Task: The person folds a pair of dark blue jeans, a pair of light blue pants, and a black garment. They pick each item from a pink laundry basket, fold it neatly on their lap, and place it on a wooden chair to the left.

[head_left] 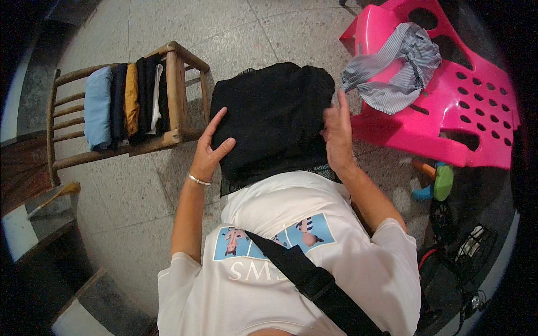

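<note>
Black garment (pixel 274 115) lies folded in the centre of the head view, resting on the person's lap just above the white shirt (pixel 291 263), its upper edge hanging out over the tiled floor (pixel 140 196). Left hand (pixel 210 148) lies flat against the left edge of the cloth, fingers extended and spread, thumb pressing into the fabric, nothing clasped. Right hand (pixel 338 134) sits on the right edge, fingers mostly straight and pointing up-frame; whether any fold is pinched under it, cannot tell. Risks, as judgement: the bundle is only pressed, not gripped, so if either palm lifts, the far edge could slide off the knees onto the floor and the fold come undone. Fabric is dark on dark, layers hard to read, so an uneven fold may go unnoticed. Upper left of frame: wooden chair (pixel 174 73) carries a row of folded clothes (pixel 126 103), blue, black, mustard, white, standing on edge; a careless add could tip the row. Upper right: pink plastic chair (pixel 465 112) with a striped shirt (pixel 395 73) draped loosely just beside the right hand's fingertips; a sweep of that hand could snag it and pull it down.
</note>
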Demonstrator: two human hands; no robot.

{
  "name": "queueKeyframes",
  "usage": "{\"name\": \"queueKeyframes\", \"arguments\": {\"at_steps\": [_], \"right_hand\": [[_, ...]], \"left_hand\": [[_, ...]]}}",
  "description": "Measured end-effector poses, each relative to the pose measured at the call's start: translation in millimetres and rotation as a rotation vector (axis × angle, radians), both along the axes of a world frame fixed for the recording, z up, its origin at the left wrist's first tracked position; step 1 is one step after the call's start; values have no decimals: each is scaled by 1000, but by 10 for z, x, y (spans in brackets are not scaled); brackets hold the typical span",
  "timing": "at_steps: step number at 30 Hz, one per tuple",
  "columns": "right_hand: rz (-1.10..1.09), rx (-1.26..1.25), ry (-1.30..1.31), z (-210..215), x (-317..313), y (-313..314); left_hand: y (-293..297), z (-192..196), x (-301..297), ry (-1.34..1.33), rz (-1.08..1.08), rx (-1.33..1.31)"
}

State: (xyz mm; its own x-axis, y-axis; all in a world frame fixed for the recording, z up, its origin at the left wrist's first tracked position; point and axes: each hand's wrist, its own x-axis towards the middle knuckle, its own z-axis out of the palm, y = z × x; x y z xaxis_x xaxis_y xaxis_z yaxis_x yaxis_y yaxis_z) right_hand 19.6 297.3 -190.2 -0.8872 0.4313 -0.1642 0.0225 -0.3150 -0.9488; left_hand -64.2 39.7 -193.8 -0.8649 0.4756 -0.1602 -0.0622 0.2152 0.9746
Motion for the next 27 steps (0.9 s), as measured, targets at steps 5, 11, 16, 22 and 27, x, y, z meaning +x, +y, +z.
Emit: {"name": "queueKeyframes", "arguments": {"at_steps": [5,11,16,22,27], "right_hand": [[-35,592,10,158,-29,-116],[-103,339,-237,-311,259,102],[-164,278,-98,-140,343,18],[119,606,-231,41,542,-85],[161,652,-120,85,461,-8]], "left_hand": [[9,237,-59,56,-31,18],[-55,60,62,69,-78,-360],[98,231,2,632,47,-433],[347,323,167,683,-543,-418],[340,98,236,641,-509,-500]]}}
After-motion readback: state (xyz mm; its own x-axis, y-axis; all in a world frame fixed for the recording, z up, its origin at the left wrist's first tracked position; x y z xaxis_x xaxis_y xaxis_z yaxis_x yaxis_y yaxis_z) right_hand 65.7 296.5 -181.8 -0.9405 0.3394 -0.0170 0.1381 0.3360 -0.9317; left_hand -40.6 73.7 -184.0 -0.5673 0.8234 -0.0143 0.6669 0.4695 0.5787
